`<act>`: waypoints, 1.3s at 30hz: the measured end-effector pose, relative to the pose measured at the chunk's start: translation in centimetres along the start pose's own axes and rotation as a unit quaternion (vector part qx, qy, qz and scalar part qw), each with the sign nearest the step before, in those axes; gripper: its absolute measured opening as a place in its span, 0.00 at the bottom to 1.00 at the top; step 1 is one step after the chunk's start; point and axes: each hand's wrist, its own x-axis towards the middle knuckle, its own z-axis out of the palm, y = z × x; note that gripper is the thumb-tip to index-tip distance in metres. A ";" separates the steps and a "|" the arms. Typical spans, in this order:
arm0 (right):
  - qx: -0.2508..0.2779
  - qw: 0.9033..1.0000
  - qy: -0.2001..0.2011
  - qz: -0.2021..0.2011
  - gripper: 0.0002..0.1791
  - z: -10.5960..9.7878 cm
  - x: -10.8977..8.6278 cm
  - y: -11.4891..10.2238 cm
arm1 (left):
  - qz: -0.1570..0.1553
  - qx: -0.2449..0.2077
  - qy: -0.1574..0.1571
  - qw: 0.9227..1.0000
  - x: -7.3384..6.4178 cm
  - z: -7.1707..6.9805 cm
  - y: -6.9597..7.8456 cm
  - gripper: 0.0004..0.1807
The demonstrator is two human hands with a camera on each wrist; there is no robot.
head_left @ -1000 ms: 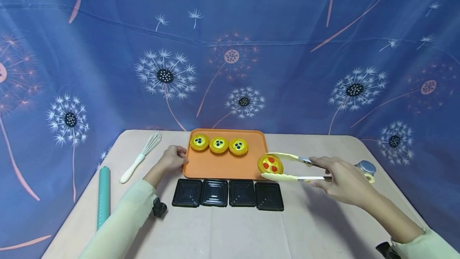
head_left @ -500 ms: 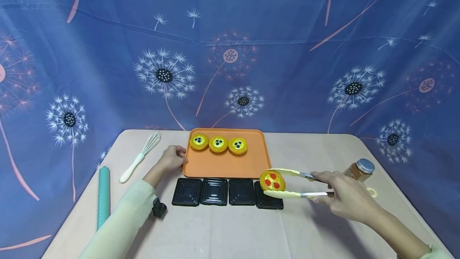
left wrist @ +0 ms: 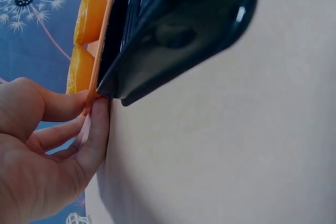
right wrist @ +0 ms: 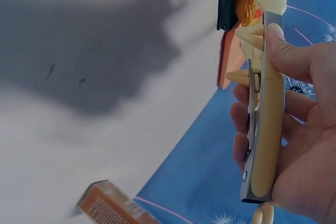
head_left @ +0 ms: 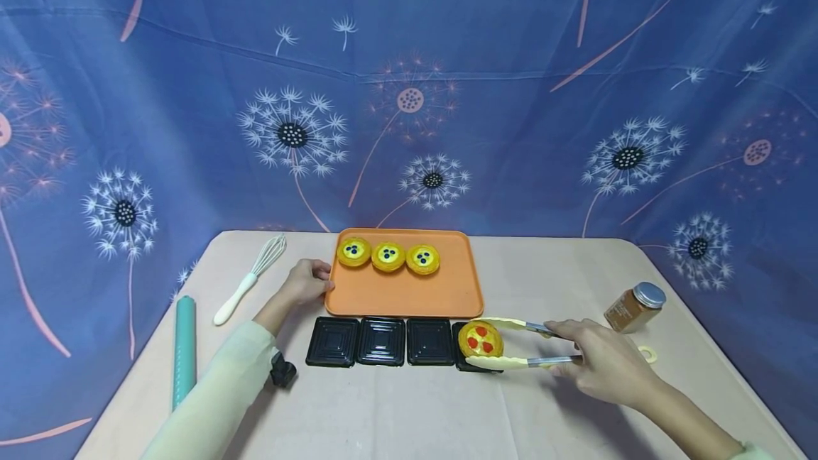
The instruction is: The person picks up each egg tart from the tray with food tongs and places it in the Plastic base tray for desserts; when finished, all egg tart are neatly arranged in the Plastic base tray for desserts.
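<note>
My left hand [head_left: 305,281] pinches the left rim of an orange tray [head_left: 396,298], thumb on top and fingers below in the left wrist view. Three egg tarts [head_left: 387,255] with dark blue dots stand in a row on it. In my right hand [head_left: 603,362] is a pair of tongs [right wrist: 270,119] with cream tips, gripped by its handles. Between the tips sits a tart with red pieces [head_left: 481,340], in or just over the rightmost black square container [head_left: 459,355]; contact with its bottom is hidden. The other black containers [head_left: 381,341] line up to its left.
A white whisk [head_left: 246,284] and a teal rod [head_left: 184,343] lie on the left of the table. A silver-lidded jar of brown contents [head_left: 634,307] stands at the right, beyond my right hand. Blue dandelion-print cloth [head_left: 511,126] hangs behind the table.
My right hand has brought the tongs and the red-topped tart from the tray's lower right corner toward me, down to the rightmost black container. My left hand stays at the tray rim.
</note>
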 end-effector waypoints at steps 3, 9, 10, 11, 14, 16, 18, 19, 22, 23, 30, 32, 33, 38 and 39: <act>-0.001 1.000 0.006 -0.003 0.34 0.2 -0.1 0.0 | -0.002 -0.003 -0.001 1.000 0.0 0.0 0.0 0.18; -0.010 1.000 0.010 -0.004 0.34 0.4 -0.1 0.1 | -0.007 -0.001 -0.002 1.000 0.0 0.0 -0.1 0.18; -0.010 1.000 0.009 -0.002 0.34 0.4 -0.1 0.1 | -0.007 0.000 -0.002 1.000 0.0 0.0 -0.1 0.18; -0.011 1.000 0.007 -0.002 0.34 0.4 -0.1 0.1 | -0.007 0.000 -0.003 1.000 0.1 0.0 -0.1 0.18; -0.012 1.000 0.004 -0.002 0.34 0.4 0.0 0.1 | -0.008 0.002 -0.002 1.000 0.1 0.0 -0.1 0.18; -0.013 1.000 0.003 -0.004 0.35 0.4 0.0 0.1 | -0.009 -0.001 -0.001 1.000 0.1 0.0 -0.1 0.18; -0.013 1.000 -0.002 -0.006 0.36 0.3 -0.1 0.1 | -0.008 -0.004 0.000 1.000 0.1 0.1 -0.1 0.18; -0.011 1.000 -0.006 -0.006 0.37 0.2 -0.1 0.1 | -0.008 -0.006 0.000 1.000 0.1 0.1 -0.1 0.18; -0.002 1.000 -0.022 -0.006 0.42 -0.2 -0.1 0.0 | -0.006 -0.010 0.001 1.000 0.1 0.1 -0.1 0.19; 0.004 1.000 -0.028 -0.006 0.43 -0.4 -0.1 0.0 | -0.006 -0.011 0.001 1.000 0.1 0.0 -0.1 0.19; 0.031 0.999 -0.018 -0.016 0.47 -1.6 0.2 0.1 | -0.010 -0.011 -0.001 1.000 0.1 -0.1 -0.2 0.19; 0.030 0.999 -0.003 -0.021 0.47 -1.8 0.4 0.2 | -0.011 -0.013 -0.001 1.000 0.1 0.0 -0.2 0.19; 0.029 0.999 0.006 -0.024 0.47 -1.9 0.5 0.2 | -0.010 -0.013 0.000 1.000 0.1 0.0 -0.2 0.19; 0.026 0.998 0.041 -0.051 0.48 -2.3 1.6 0.5 | -0.008 -0.014 0.002 1.000 0.2 0.2 -0.2 0.19; 0.028 0.997 0.043 -0.054 0.48 -2.4 1.9 0.5 | -0.008 -0.015 0.002 1.000 0.2 0.2 -0.1 0.18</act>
